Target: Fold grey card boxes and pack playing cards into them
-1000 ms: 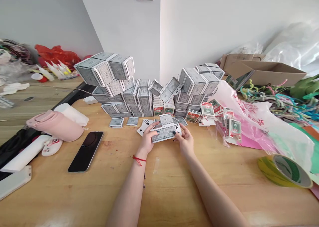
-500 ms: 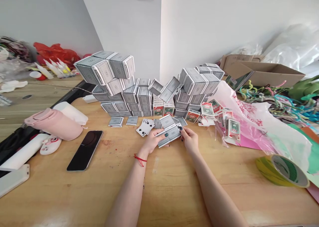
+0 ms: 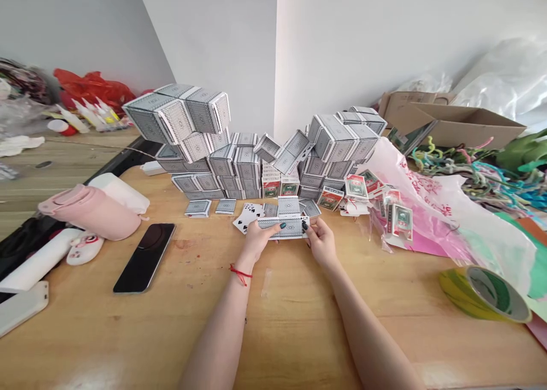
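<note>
above a wooden bench (image 3: 294, 327), a person's left hand (image 3: 257, 240) and right hand (image 3: 322, 243) hold patterned playing cards (image 3: 287, 228) between them, the fingers of each clamped on an opposite end. face-up cards (image 3: 246, 215) lie just beyond the left fingers, while stacked blocks of cards (image 3: 248, 165) rise farther past both. red-and-green boxes (image 3: 400, 223) lie beyond the right fingers, a black phone (image 3: 144, 259) well to the left, a roll of yellow tape (image 3: 459, 294) well to the right.

smooth paper cards (image 3: 293, 228), glossy phone scrn (image 3: 144, 260), shiny wd tbl (image 3: 294, 316), crinkly plas. bag (image 3: 431, 193)
</note>
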`<state>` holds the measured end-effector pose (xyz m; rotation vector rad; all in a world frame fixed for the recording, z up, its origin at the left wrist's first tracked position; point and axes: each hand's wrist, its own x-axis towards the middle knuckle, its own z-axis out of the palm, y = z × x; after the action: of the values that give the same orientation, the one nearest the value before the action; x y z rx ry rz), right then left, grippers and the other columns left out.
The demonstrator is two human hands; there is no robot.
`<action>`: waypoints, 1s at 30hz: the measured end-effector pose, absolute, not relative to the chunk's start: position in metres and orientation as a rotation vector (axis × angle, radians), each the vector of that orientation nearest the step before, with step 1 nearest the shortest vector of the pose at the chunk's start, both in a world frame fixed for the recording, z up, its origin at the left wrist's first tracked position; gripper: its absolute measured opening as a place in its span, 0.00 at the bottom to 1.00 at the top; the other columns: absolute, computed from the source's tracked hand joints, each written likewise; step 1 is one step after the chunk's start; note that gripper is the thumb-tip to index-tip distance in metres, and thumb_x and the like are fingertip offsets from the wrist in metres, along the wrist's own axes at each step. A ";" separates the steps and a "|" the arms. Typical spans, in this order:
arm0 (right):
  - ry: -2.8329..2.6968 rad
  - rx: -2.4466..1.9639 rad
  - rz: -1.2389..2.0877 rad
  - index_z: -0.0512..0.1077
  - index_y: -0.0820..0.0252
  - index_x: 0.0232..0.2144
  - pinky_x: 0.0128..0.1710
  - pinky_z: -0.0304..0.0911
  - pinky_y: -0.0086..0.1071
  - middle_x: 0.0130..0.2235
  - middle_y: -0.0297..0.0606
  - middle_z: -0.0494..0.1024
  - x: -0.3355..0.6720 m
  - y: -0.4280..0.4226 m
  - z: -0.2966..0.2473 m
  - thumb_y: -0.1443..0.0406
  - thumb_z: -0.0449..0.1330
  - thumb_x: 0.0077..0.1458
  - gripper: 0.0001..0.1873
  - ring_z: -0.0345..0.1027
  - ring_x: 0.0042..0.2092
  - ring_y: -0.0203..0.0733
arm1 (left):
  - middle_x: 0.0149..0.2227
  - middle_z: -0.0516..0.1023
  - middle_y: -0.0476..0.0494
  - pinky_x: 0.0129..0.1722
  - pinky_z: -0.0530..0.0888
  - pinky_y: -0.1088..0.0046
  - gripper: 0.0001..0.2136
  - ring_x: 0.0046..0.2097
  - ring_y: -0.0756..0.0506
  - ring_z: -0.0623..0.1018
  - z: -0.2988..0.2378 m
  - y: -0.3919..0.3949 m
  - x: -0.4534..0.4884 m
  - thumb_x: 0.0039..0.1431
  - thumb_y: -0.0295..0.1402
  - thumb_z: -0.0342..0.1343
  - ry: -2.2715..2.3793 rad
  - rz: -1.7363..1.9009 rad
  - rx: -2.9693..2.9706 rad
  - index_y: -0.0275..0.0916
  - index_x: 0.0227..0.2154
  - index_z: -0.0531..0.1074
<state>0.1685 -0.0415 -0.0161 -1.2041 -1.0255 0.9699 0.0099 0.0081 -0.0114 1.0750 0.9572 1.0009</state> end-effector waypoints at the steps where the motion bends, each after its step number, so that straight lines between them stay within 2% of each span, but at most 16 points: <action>1: -1.012 -1.196 0.991 0.57 0.57 0.24 0.14 0.41 0.24 0.15 0.23 0.54 0.168 -0.041 -0.017 0.55 0.56 0.48 0.15 0.44 0.15 0.27 | 0.35 0.76 0.40 0.19 0.71 0.74 0.20 0.31 0.46 0.74 -0.011 0.008 0.010 0.38 0.36 0.63 0.961 0.992 1.082 0.33 0.37 0.71; 11: -1.001 -1.206 1.105 0.57 0.58 0.23 0.16 0.41 0.23 0.18 0.25 0.52 0.171 -0.042 -0.025 0.54 0.57 0.47 0.16 0.44 0.19 0.28 | 0.32 0.77 0.41 0.20 0.70 0.74 0.19 0.31 0.45 0.74 -0.005 0.007 0.009 0.34 0.35 0.65 1.055 0.978 1.125 0.32 0.33 0.72; 19: -1.022 -1.196 1.144 0.58 0.58 0.23 0.16 0.40 0.24 0.18 0.25 0.53 0.171 -0.041 -0.023 0.53 0.56 0.47 0.17 0.43 0.18 0.28 | 0.34 0.78 0.41 0.38 0.71 0.70 0.18 0.38 0.43 0.76 0.000 0.003 0.011 0.34 0.33 0.66 1.074 1.058 1.154 0.32 0.32 0.73; 30: -1.033 -1.242 1.126 0.59 0.58 0.24 0.17 0.41 0.24 0.18 0.25 0.54 0.170 -0.041 -0.027 0.54 0.56 0.46 0.15 0.45 0.18 0.28 | 0.37 0.78 0.39 0.41 0.71 0.68 0.20 0.41 0.41 0.75 0.004 0.003 0.012 0.32 0.32 0.66 1.049 1.025 1.139 0.32 0.33 0.74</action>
<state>0.1703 -0.0405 -0.0266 -1.2421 -1.0331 1.1263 0.0125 0.0028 0.0044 1.1392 1.0491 1.0247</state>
